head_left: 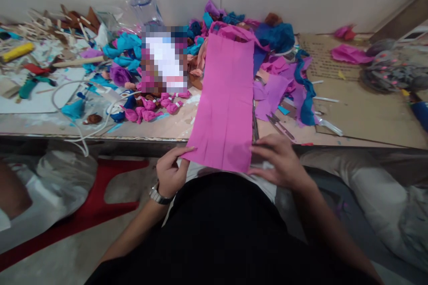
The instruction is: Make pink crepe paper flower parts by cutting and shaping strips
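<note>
A long strip of pink crepe paper (227,98) stretches from the tabletop over its front edge towards my lap, with lengthwise creases. My left hand (172,169) pinches its lower left corner between thumb and fingers. At the lower right corner is my right hand (279,160), its thumb and fingers spread apart with the tips at the paper's edge. Small scissors (281,128) lie just beyond the right hand, and a dark slim tool (255,122) is partly hidden beside the strip. Purple crepe pieces (276,91) lie to the right of it.
Left of the strip are pink wrapped bundles (147,109), a white cable (78,129), green-handled pliers (31,82) and a clear bottle (143,6). Cardboard (361,116) covers the right side. A red stool (110,171) stands below left; people sit on both sides.
</note>
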The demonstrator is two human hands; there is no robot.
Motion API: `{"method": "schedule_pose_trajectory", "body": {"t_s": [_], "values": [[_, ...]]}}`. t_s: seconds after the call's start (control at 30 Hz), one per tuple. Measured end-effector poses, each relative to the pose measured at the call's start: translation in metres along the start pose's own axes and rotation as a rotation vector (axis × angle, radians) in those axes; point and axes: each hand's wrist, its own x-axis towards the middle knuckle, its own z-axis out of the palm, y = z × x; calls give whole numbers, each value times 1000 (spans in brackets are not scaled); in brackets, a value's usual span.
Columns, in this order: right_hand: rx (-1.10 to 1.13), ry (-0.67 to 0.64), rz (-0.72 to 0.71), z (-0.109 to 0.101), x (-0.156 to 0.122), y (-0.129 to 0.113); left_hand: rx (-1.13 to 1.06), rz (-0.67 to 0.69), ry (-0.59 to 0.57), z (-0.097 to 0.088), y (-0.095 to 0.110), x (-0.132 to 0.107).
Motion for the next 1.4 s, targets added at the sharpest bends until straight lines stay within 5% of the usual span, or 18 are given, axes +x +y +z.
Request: {"method": "schedule_pose_trajectory", "body": {"t_s": [0.17,0.3,0.8,1.03,1.4], "values": [[59,69,-103,33,-10,-27,-69,-32,15,0,0,2],[153,158,-93,36,-7,-25,-116,-72,42,0,3,5],[321,-137,-255,26,50,-42,-219,-113,90,30,40,25],[617,-44,3,25,80,-52,-202,-82,27,30,47,31],[738,107,214,23,107,-59,-161,0,-88,21,62,48]]}}
